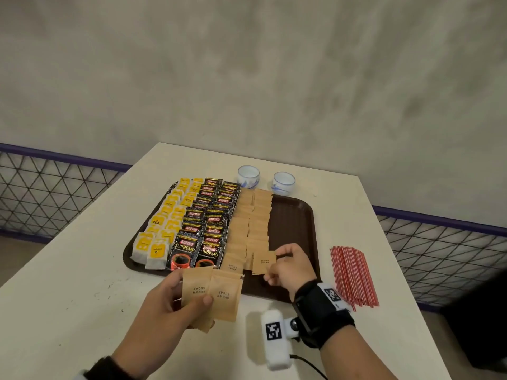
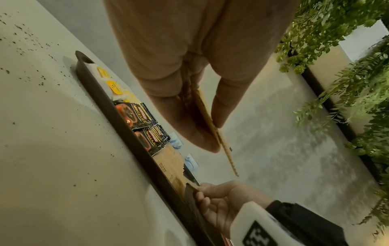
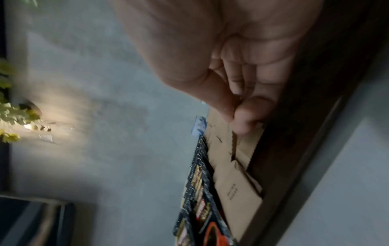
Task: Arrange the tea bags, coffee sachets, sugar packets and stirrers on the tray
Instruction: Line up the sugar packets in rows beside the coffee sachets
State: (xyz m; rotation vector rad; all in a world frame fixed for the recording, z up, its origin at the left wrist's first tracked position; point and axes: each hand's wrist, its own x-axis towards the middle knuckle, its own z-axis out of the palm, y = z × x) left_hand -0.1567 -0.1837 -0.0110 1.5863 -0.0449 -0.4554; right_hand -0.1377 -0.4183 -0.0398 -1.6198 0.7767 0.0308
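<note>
Mostly done: yellow-tagged tea bags (image 1: pixel 162 223), black coffee sachets (image 1: pixel 207 223) and two rows of brown paper sugar packets (image 1: pixel 251 223) fill the dark brown plastic tray (image 1: pixel 295 218). The right hand (image 1: pixel 288 266) pinches one packet at the near row end, the left hand (image 1: pixel 167 303) grips spare packets (a small fan); red-striped stirrers (image 1: pixel 352 275) wait on the white desk (image 1: pixel 82 283).

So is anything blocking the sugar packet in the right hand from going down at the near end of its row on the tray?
Nothing visible. The right hand pinches the sugar packet just over the near end of the row, beside bare tray.
</note>
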